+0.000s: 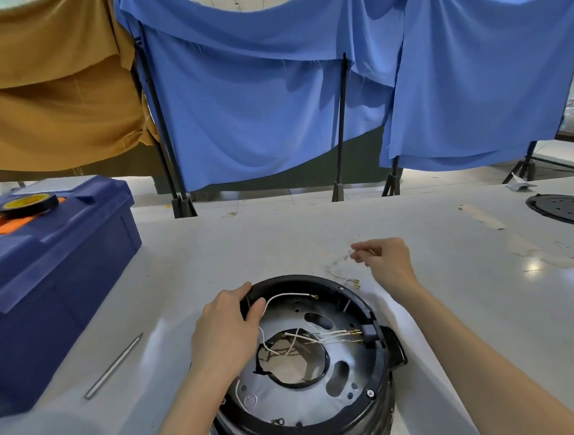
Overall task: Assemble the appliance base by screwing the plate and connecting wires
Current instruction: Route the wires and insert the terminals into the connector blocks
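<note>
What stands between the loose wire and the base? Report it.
Nothing visible does. The right hand pinches the loose wire on the table beyond the base; only the base's black rim lies between. The left hand grips the rim farther left.

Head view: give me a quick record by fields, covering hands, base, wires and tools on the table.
left hand: grips appliance base rim, far left
right hand: pinches loose wire on the table beyond the base
metal plate: seated inside the base
inner wires: white, crossing the plate's centre hole
metal rod: on the table, left of base
toolbox: blue, far left, tape roll on lid
</note>
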Action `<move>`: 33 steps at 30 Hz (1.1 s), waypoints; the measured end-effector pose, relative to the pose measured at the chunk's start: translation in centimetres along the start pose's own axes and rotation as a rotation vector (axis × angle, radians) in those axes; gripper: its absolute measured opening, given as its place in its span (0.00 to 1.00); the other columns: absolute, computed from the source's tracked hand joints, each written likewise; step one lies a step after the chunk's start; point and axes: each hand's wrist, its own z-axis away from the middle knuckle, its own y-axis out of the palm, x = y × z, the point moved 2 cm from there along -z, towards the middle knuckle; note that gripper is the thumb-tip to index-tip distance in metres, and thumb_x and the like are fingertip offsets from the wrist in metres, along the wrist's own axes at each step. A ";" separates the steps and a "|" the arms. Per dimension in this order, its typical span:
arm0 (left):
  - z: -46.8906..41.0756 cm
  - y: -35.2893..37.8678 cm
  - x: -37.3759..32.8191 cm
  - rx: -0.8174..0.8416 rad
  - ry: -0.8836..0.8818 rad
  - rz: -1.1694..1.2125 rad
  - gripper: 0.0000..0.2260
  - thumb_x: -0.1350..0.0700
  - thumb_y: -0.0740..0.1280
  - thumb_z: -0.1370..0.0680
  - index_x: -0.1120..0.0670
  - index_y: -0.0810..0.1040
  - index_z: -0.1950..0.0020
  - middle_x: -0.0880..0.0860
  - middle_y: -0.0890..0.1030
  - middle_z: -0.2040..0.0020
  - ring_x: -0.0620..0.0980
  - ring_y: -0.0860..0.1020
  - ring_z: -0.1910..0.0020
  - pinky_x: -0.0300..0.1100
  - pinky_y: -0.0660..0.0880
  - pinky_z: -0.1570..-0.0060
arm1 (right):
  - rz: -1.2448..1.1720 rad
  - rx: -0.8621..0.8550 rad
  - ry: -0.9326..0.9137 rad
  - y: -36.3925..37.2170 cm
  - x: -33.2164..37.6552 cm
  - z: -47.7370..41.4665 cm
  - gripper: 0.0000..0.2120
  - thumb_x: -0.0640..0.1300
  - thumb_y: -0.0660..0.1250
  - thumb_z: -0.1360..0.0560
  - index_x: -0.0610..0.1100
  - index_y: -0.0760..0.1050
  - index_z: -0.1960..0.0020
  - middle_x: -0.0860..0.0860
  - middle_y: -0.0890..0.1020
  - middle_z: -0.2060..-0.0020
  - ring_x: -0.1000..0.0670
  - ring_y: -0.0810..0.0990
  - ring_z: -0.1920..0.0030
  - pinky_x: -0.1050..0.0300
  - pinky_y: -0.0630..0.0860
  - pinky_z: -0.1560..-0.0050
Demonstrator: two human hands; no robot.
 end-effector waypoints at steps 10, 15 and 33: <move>2.0 0.4 -2.1 0.011 0.010 0.210 0.24 0.44 0.65 0.22 0.48 0.69 0.26 0.47 0.73 0.31 0.51 0.69 0.30 0.45 0.67 0.35 | -0.561 0.205 -0.187 -4.1 8.2 4.4 0.12 0.27 0.62 0.23 0.37 0.82 0.49 0.40 0.86 0.58 0.41 0.86 0.57 0.58 0.81 0.57; 3.4 -0.3 -4.3 0.083 0.174 0.673 0.23 0.41 0.69 0.32 0.46 0.79 0.38 0.41 0.84 0.48 0.37 0.79 0.46 0.32 0.72 0.45 | -0.535 0.443 -0.212 -2.6 9.0 8.2 0.11 0.29 0.63 0.23 0.36 0.82 0.46 0.39 0.86 0.59 0.45 0.85 0.62 0.60 0.77 0.63; 3.4 -0.5 -3.6 0.179 0.020 1.087 0.03 0.63 0.75 0.30 0.60 0.85 0.57 0.59 0.85 0.60 0.51 0.84 0.63 0.34 0.77 0.63 | -0.457 0.493 -0.182 -1.1 8.7 11.5 0.06 0.36 0.68 0.24 0.37 0.83 0.50 0.43 0.87 0.58 0.46 0.86 0.55 0.59 0.80 0.53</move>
